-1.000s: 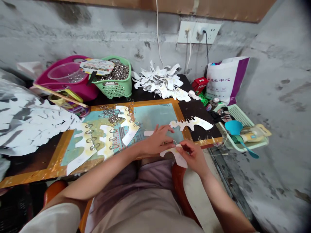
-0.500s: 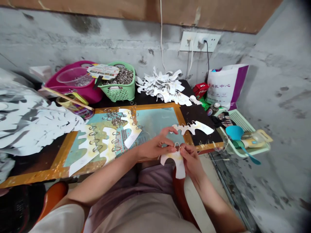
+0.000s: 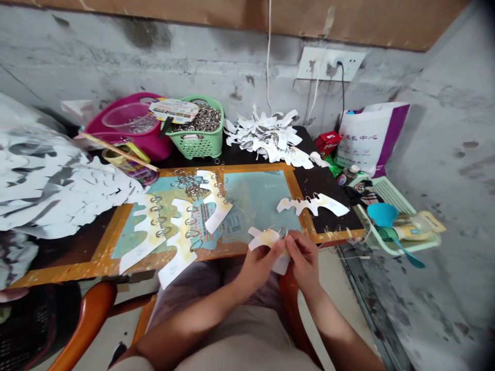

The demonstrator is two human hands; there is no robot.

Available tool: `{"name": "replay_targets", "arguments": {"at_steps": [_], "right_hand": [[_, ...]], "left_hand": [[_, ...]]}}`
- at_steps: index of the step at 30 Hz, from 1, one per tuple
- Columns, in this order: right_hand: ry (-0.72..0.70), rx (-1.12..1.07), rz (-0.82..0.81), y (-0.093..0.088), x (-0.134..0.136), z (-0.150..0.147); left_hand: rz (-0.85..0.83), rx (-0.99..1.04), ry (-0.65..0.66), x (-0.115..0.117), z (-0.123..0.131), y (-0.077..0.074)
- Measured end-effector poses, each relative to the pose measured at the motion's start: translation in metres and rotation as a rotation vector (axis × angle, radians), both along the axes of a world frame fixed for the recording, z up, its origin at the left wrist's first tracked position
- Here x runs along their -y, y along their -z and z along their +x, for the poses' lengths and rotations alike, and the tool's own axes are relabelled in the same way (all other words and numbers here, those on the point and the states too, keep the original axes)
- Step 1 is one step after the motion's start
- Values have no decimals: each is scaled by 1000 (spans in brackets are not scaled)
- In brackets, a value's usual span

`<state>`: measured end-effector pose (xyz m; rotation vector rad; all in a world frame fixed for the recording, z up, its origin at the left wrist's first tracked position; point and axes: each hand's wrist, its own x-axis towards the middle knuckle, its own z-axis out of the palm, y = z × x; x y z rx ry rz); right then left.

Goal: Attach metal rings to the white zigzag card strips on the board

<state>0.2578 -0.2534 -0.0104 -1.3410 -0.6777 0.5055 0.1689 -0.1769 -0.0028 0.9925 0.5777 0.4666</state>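
Just in front of the table edge, my left hand [image 3: 257, 265] is closed on a curved white cut-out piece [image 3: 265, 238] with yellowish stains. My right hand [image 3: 304, 257] pinches at a metal ring [image 3: 283, 232] at the same piece's edge; fingers partly hide the contact. Farther right on the table lies another white cut-out [image 3: 328, 204] with several rings along its edge. To the left, three more ringed cut-outs rest on the blue mat, one of them a long piece [image 3: 176, 265] overhanging the front edge. Loose metal rings [image 3: 191, 184] are heaped behind them.
A green basket [image 3: 199, 144] full of rings stands beside a magenta basket [image 3: 131, 139] at the back. White cut-outs are piled at the back [image 3: 266, 136] and far left [image 3: 58, 190]. A pale green tray [image 3: 417, 245] with a blue spoon [image 3: 382, 214] sits at right.
My left hand has come down and closed on the cut-out, its fingers no longer spread above it. The held piece has turned, its one end now pointing left. The whole view has shifted slightly.
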Motion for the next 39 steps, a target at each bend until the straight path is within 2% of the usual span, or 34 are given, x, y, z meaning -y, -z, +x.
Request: {"name": "replay_targets", "arguments": {"at_steps": [4,7,9,14,18,28,32,36,39], "right_hand": [[-157,-26,6,-8,6,12],[-198,28,30,-21,12,26],[-189,156,-1,-32,14,34],[-122,703,-221,-53,10,38],[-133,858,-205,-55,6,36],[-212,814,-263,-51,5,37],[-246,837,-208,-49,5,35],[-320,614,-248,-46,4,38],[-405,392,-325,-43,2,41]], "left_hand": [[222,32,107,-11,3,0],[387,61,147,-19,-1,-2],[470,68,158,-24,-2,-3],[513,12,175,-33,-4,-2],[644,-7,213,-37,-6,-5],[771,-21,206,-37,-4,-11],[713,18,343,-45,-3,-12],[581,97,473,-56,-4,-10],[609,77,525,-62,-6,-8]]}}
